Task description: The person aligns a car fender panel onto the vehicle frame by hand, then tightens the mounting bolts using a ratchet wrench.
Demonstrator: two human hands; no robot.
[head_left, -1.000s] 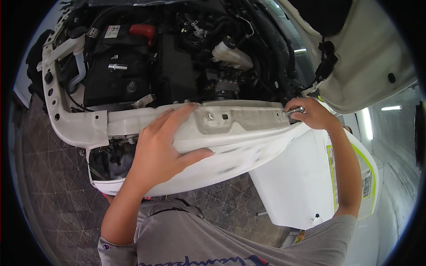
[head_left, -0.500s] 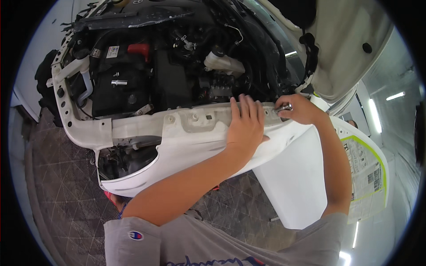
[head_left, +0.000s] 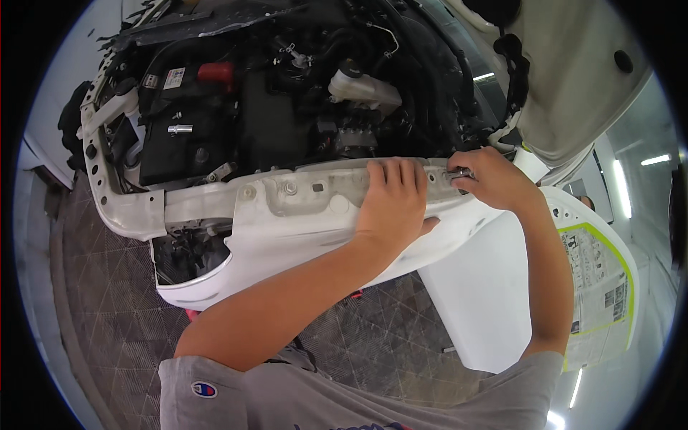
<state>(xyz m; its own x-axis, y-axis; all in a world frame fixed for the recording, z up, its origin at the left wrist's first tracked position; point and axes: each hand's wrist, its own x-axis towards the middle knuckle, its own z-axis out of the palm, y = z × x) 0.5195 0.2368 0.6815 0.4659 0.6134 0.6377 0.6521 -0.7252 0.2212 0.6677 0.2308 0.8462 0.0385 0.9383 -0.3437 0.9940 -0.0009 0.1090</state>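
Note:
A white car fender [head_left: 287, 236] stretches across the middle, along the edge of an engine bay. My left hand [head_left: 394, 197] rests on its upper flange, thumb apart and fingertips bent over the inner edge, holding no tool. Farther right, at the fender's rear upper corner, my right hand [head_left: 491, 179] is closed round a shiny metal ratchet wrench [head_left: 462, 173]. Most of this tool is hidden by the fingers, and its working end sits at the flange. Left of my left hand, a bolt [head_left: 290, 188] shows on the flange.
A metal socket [head_left: 180, 129] lies on the black battery [head_left: 168, 158], which has a red terminal cover [head_left: 216, 72]. A whitish fluid reservoir [head_left: 365, 93] stands deeper in the bay. At right are a white panel [head_left: 480, 301] and a newspaper-masked panel [head_left: 602, 279].
My left fingers have bent more over the fender's edge. My right hand stays at the rear corner with the ratchet wrench. The view has shifted slightly.

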